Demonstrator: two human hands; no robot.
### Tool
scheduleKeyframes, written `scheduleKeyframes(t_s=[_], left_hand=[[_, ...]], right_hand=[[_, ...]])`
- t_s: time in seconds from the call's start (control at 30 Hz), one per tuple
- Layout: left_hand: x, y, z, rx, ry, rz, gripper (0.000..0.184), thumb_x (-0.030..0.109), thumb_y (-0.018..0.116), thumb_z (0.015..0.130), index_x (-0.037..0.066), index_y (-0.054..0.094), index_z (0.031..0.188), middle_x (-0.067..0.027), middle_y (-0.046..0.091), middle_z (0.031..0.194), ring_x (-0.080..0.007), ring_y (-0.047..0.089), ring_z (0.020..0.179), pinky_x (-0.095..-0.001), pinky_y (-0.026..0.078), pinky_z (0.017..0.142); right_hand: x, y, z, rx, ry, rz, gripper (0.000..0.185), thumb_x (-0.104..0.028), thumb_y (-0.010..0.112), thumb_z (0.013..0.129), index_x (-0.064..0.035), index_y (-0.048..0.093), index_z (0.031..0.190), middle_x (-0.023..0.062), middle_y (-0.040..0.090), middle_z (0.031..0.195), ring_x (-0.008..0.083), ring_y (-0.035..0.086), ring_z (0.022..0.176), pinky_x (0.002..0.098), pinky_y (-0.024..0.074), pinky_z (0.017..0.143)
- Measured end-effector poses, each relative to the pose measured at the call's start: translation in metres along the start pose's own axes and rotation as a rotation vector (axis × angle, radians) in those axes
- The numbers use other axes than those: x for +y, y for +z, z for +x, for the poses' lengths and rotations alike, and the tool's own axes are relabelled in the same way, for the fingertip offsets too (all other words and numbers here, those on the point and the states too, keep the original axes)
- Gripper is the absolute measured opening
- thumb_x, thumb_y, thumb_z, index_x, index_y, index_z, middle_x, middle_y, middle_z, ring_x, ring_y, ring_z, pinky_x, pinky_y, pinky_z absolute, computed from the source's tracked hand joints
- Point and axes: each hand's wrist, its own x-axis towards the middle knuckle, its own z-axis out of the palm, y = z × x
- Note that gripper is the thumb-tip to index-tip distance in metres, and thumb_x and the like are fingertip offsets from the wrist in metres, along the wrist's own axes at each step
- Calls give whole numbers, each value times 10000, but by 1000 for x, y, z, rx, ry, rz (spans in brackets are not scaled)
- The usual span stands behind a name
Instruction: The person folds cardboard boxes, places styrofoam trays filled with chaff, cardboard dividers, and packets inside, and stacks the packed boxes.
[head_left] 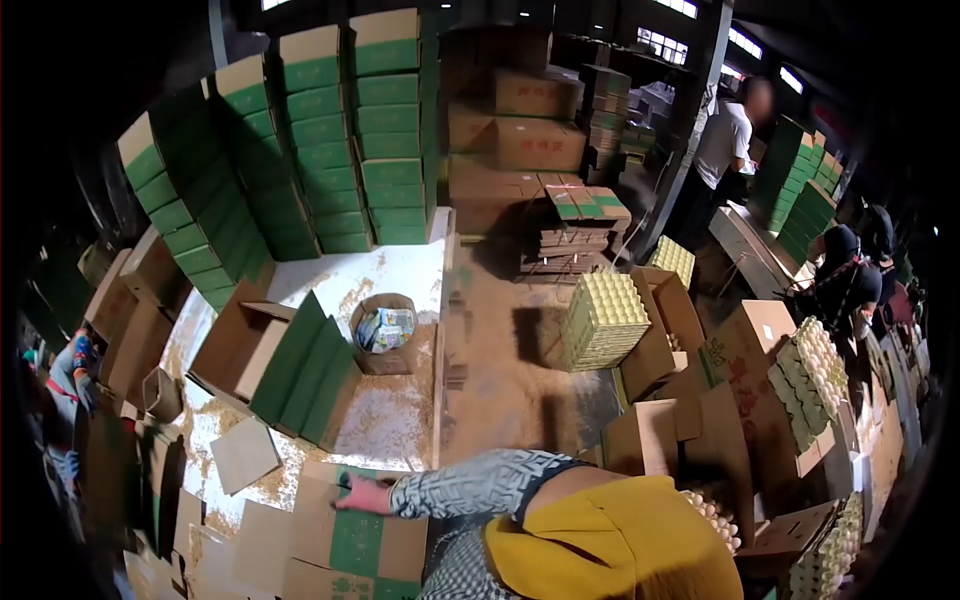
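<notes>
My right hand (366,495), pinkish, reaches left from a patterned sleeve cover and a yellow sleeve. It is over a flat brown carton (312,520) with a green band, and its fingers look apart with nothing visible between them. Whether the fingertips touch the cardboard cannot be told. My left hand is out of view. Just beyond, an open carton (240,350) with green flaps stands beside a round bin (384,362) holding blue and white packets. A loose grey-brown sheet (245,455) lies nearby.
Tall stacks of green and brown cartons (320,150) stand behind. To the right are stacked egg trays (605,315), open boxes (640,440) and trays of eggs (815,365). A person (722,145) stands at back right; other people are at the right and left edges.
</notes>
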Motion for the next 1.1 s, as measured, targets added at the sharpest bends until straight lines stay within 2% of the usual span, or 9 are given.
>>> scheduleKeyframes(t_s=[0.17,0.3,0.5,0.57,0.6,0.7,0.87,1.07,1.1], left_hand=[[1,-8,1,-20,21,-45,444,245,584,909,2,496,1270,-130,542,1249,-232,509,1112,-374,378,987],[4,-22,-2,-2,42,-85,440,256,580,912,4,501,1264,-125,545,1243,-231,511,1108,-374,382,981],[-16,-88,-31,157,-6,-229,434,272,572,916,8,509,1255,-119,550,1234,-229,513,1103,-374,388,973],[-29,-127,-63,271,-22,-312,432,277,570,918,10,512,1252,-116,552,1231,-228,513,1102,-374,390,970],[-34,-142,-80,318,-25,-370,431,280,569,919,10,513,1250,-115,552,1229,-227,514,1101,-374,390,968],[-27,-173,-121,402,55,-535,429,288,565,921,12,517,1246,-112,555,1225,-226,515,1098,-374,393,964],[58,-178,-103,619,262,-358,438,356,430,950,-33,624,1009,-112,625,1010,-230,576,975,-371,440,911],[42,-145,-81,474,238,-533,409,253,438,951,-37,534,1223,-135,569,1215,-243,523,1134,-349,367,1005],[67,-137,-97,367,391,73,458,303,437,948,-51,533,1221,-149,551,1252,-258,524,1147,-357,375,1010]], right_hand=[[-111,-32,-46,210,-513,265,763,-466,684,760,-104,381,1359,187,558,1201,306,545,1101,390,419,931],[-126,-12,-44,585,-397,40,387,-215,614,781,-86,540,1139,172,564,1072,331,548,984,388,441,850],[-138,-23,-90,318,-745,456,475,-119,645,755,-30,483,1193,175,548,1123,264,534,1081,353,416,922],[-142,-52,-86,214,-412,601,535,-142,686,737,-13,474,1210,151,575,1110,234,544,1067,352,427,918],[-120,-47,-49,504,-662,298,496,-154,674,730,-8,497,1170,169,603,1072,246,576,968,349,460,856],[-85,-44,5,174,-300,427,501,-256,730,747,-1,531,1129,142,630,1012,228,577,914,341,466,836],[-163,-70,-59,-44,-503,713,248,-65,610,845,-2,545,1076,47,588,948,93,549,842,221,464,730],[-129,-51,-37,-219,-542,566,430,54,516,792,-29,467,1211,70,546,1096,151,542,984,254,461,865],[-136,-62,-21,-373,-343,813,527,48,517,796,-34,393,1302,102,506,1205,209,477,1135,313,417,963]])
